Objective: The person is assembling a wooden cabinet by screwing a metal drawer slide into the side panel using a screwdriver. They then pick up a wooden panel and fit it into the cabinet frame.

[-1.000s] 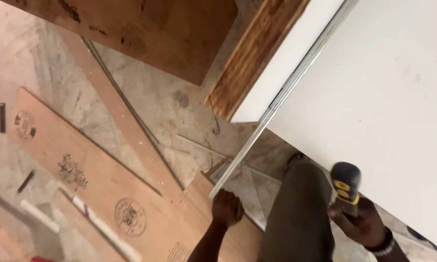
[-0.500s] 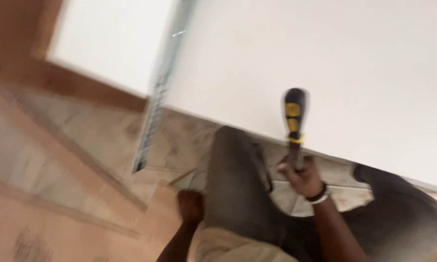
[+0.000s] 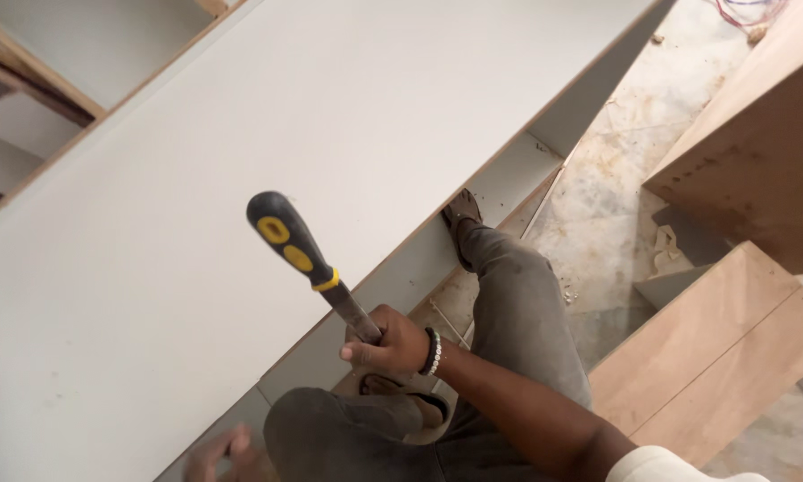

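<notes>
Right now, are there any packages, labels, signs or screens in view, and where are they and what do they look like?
No packages, signs or screens show.
Oval marks: two yellow ovals on the black handle of the screwdriver, which the right hand holds by its metal shaft over the white panel; whether they carry print is too small to tell.

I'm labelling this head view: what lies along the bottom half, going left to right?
Left hand → black-and-yellow-handled tool → right hand with beaded bracelet → grey-trousered leg → brown plywood boards.
</notes>
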